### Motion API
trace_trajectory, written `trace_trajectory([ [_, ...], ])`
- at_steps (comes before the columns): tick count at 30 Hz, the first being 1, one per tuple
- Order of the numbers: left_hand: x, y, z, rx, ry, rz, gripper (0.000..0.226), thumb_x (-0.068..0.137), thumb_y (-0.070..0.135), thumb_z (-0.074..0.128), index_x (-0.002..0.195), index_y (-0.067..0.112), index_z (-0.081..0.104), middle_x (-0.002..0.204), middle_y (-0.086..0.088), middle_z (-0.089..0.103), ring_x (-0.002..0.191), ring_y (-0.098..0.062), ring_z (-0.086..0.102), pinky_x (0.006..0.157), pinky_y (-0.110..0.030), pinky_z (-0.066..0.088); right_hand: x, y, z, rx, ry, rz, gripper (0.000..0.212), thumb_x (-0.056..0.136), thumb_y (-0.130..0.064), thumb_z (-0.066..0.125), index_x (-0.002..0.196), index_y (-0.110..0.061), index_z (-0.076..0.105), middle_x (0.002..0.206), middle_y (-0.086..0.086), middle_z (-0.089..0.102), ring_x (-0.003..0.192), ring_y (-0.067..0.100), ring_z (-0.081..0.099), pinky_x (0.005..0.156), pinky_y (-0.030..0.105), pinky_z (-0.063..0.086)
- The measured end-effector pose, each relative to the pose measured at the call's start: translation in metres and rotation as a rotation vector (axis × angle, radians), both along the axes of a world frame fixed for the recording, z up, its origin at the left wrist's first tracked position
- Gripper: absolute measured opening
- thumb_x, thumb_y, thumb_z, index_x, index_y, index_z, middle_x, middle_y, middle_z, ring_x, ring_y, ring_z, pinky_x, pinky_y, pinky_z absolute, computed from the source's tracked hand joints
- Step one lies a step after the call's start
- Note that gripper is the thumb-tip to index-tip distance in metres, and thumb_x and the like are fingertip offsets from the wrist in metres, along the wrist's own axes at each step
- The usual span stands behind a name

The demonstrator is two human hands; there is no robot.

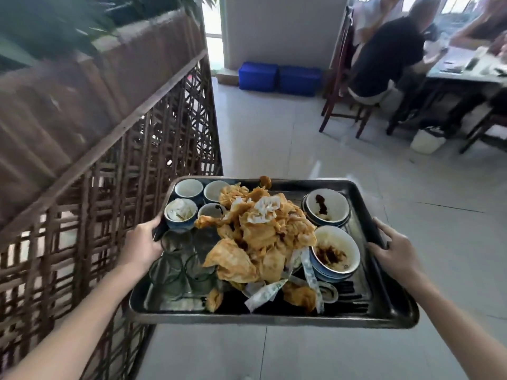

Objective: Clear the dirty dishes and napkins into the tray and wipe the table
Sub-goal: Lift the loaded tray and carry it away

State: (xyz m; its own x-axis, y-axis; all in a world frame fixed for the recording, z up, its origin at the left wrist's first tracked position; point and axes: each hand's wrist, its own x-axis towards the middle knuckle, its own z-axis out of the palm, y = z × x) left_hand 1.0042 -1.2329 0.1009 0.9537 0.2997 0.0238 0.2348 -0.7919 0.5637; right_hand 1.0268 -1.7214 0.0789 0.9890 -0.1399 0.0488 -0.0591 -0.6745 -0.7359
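The left hand [142, 242] grips the left rim of the metal tray [274, 320] and the right hand [395, 250] grips its right rim, low in the middle of the frame over a pale tiled floor [288, 149]. On it lie heaped stained napkins [260, 237], sauce-smeared bowls [336, 252] at right, small cups [188, 188] at upper left, and what may be clear glasses [175, 242]. A wooden lattice screen [123, 174] fills the left; blue crates [279, 76] stand by the far wall; a person [389, 50] sits at a table [463, 71] upper right
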Motion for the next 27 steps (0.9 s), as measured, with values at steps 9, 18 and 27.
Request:
trace_trajectory([
  [9, 0.204, -0.019, 0.0, -0.011, -0.012, -0.022, 0.068, 0.071, 0.012, 0.083, 0.133, 0.005, 0.056, 0.109, -0.029, 0.065, 0.094, -0.038, 0.066, 0.068, -0.038, 0.039, 0.184, -0.019, 0.012, -0.029, 0.004, -0.053, 0.063, 0.08, -0.002, 0.071, 0.137, -0.015, 0.05, 0.12, 0.011, 0.065, 0.108, 0.028, 0.062, 0.094, 0.035, 0.045],
  [18, 0.436, -0.064, 0.011, -0.003, -0.041, -0.006, 0.066, 0.074, 0.01, 0.082, 0.134, 0.005, 0.054, 0.109, -0.028, 0.065, 0.1, -0.039, 0.065, 0.065, -0.036, 0.034, 0.449, -0.063, 0.02, -0.119, -0.036, -0.033, 0.063, 0.077, -0.004, 0.075, 0.136, -0.014, 0.053, 0.127, 0.014, 0.061, 0.114, 0.034, 0.059, 0.092, 0.035, 0.044],
  [27, 0.66, -0.063, 0.033, -0.022, -0.064, -0.011, 0.067, 0.074, 0.011, 0.082, 0.134, 0.002, 0.053, 0.125, -0.022, 0.06, 0.117, -0.031, 0.058, 0.091, -0.041, 0.045, 0.684, -0.062, 0.047, -0.083, -0.05, 0.007, 0.065, 0.076, 0.0, 0.073, 0.136, -0.012, 0.052, 0.124, 0.014, 0.063, 0.114, 0.031, 0.059, 0.099, 0.036, 0.044],
])
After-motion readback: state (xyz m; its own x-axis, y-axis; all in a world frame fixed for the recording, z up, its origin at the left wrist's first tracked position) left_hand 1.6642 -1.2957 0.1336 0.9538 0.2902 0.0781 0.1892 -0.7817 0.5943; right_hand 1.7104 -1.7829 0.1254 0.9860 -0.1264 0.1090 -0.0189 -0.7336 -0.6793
